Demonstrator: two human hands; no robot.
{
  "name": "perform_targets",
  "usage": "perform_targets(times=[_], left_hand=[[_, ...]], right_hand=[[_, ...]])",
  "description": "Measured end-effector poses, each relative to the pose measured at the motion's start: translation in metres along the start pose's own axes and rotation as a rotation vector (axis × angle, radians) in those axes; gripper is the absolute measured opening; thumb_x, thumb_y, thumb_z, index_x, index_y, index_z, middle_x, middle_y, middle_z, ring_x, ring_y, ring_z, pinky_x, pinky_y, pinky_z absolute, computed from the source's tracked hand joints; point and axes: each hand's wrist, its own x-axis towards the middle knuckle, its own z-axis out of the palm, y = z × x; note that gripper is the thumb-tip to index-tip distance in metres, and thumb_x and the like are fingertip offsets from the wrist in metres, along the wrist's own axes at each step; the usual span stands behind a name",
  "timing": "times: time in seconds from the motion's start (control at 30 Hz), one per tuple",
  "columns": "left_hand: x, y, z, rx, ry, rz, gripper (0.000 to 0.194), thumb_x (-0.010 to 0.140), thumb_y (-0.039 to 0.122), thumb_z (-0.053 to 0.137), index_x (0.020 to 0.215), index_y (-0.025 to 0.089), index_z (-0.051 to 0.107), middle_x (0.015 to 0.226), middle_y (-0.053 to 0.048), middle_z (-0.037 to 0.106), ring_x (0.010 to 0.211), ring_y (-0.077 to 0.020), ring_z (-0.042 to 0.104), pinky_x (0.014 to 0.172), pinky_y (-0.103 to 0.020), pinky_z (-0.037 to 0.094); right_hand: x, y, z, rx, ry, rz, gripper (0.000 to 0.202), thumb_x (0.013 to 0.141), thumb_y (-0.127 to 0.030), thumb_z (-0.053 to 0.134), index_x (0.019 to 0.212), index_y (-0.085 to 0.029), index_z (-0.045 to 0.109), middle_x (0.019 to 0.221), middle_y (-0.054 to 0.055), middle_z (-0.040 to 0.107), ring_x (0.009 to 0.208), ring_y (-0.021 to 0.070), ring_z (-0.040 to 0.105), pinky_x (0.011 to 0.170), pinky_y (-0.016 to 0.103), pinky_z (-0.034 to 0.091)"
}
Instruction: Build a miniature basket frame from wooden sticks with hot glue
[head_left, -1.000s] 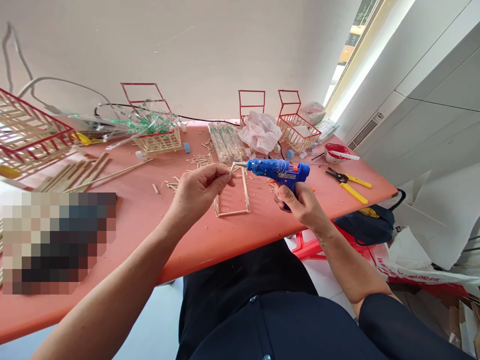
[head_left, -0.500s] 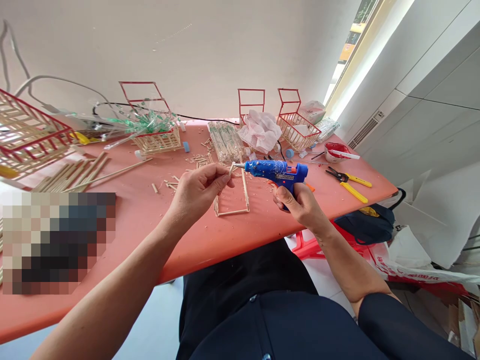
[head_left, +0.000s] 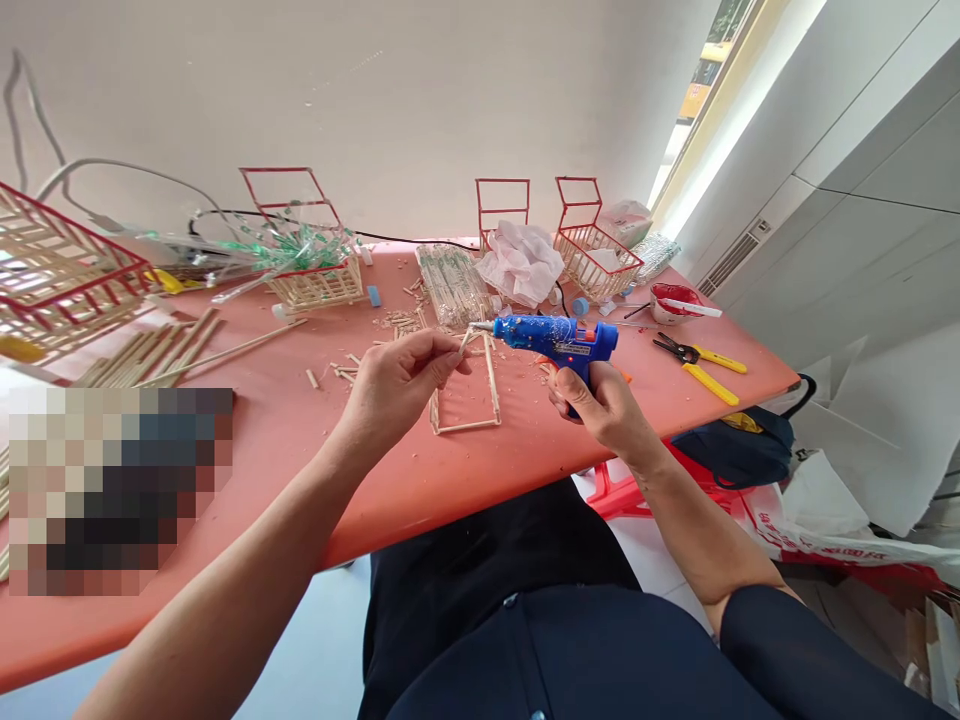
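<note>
My right hand (head_left: pixel 600 405) is wrapped round the handle of a blue glue gun (head_left: pixel 555 338), whose nozzle points left. Between thumb and fingertips, my left hand (head_left: pixel 405 380) pinches a short wooden stick (head_left: pixel 466 340). The nozzle tip is at the upper end of this stick; whether they touch I cannot tell. Beneath the hands, a rectangular frame of wooden sticks (head_left: pixel 466 428) lies on the orange table (head_left: pixel 300 480), its far left part hidden by my left hand.
Behind stand stick baskets with red rims (head_left: pixel 600 262), a crumpled white plastic bag (head_left: pixel 520 262) and packaged sticks (head_left: pixel 450 285). Yellow-handled pliers (head_left: pixel 709 372) and a red paint cup (head_left: pixel 675 303) lie right. Long sticks (head_left: pixel 142 350) and a blurred patch (head_left: pixel 127 480) are left.
The glue gun has shifted slightly right, its nozzle drawing a little away from my left fingertips. My left hand keeps its pinch on the stick, and the whole view has shifted slightly.
</note>
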Motion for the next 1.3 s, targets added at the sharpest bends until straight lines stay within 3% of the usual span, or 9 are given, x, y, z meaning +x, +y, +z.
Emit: perform_targets(times=[0.2,0.6,0.9,1.1,1.3], left_hand=[[0.0022,-0.0022,0.001,-0.165,-0.035,-0.05,0.018,0.087,0.036,0.071,0.085,0.019,0.075,0.076,-0.005,0.077,0.057,-0.0115,0.051,0.056,-0.026,0.042],[-0.0009,0.0047,0.0004,0.03,-0.004,-0.009,0.019,0.088,0.037,0.067,0.084,0.021,0.078,0.075,-0.002,0.077,0.062,-0.0128,0.055,0.061,-0.025,0.043],[0.0021,-0.0009,0.0007,-0.124,-0.039,-0.018,0.02,0.091,0.038,0.066,0.086,0.02,0.073,0.078,-0.004,0.077,0.058,-0.0121,0.052,0.056,-0.025,0.042],[-0.0014,0.0023,0.0015,0.06,-0.011,0.013,0.016,0.089,0.034,0.067,0.084,0.022,0.076,0.077,-0.002,0.077,0.069,-0.0144,0.063,0.067,-0.026,0.046],[0.0018,0.0014,-0.0019,-0.26,0.053,0.01,0.015,0.091,0.035,0.072,0.086,0.02,0.07,0.082,-0.004,0.078,0.058,-0.0108,0.052,0.057,-0.027,0.041]], right_hand=[[-0.0016,0.0001,0.0028,-0.021,-0.012,0.003,0.064,0.096,-0.083,0.057,0.074,-0.023,0.049,0.067,0.0,0.05,0.063,0.014,0.047,0.059,0.032,0.034],[0.0012,-0.0044,0.001,-0.028,0.004,0.002,0.065,0.096,-0.083,0.057,0.074,-0.023,0.05,0.068,0.0,0.052,0.063,0.0138,0.047,0.06,0.032,0.036],[-0.0015,-0.0015,0.0031,-0.039,-0.011,0.003,0.064,0.096,-0.083,0.057,0.075,-0.023,0.05,0.068,0.0,0.051,0.064,0.0144,0.047,0.06,0.032,0.035],[0.0022,-0.0026,0.0029,-0.036,0.004,0.0,0.065,0.095,-0.084,0.056,0.076,-0.023,0.05,0.069,0.0,0.051,0.063,0.014,0.047,0.059,0.032,0.035],[0.0006,0.0024,0.0015,-0.186,0.051,-0.063,0.057,0.101,-0.076,0.055,0.078,-0.023,0.051,0.068,0.0,0.053,0.063,0.0159,0.048,0.062,0.033,0.038]])
